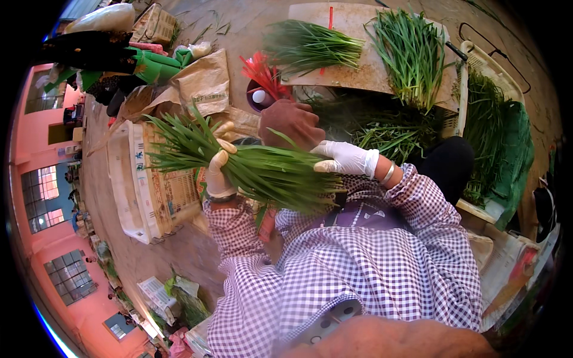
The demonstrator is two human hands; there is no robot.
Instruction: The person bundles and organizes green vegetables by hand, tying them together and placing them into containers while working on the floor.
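A thick bunch of green garlic chives (271,173) lies across in front of my chest, its lower right part smeared by motion. My left hand (221,170), in a pale glove, is wrapped around the bunch left of its middle. Gloved in white, my right hand (346,159) grips the bunch at its right end, thumb and fingers closed on the leaves. Just beyond the bunch is a rounded brown form (291,124) that I cannot make out. On the board (343,80) ahead rest two more chive bunches, one at left (319,45) and one at right (412,56).
Red strips (262,74) and a white-capped bottle (259,96) stand in a dark tub. Loose greens (394,134) lie below the board. To the right is a crate of greens (480,131); to the left, a white plastic crate (134,185) beside brown sacking (206,83).
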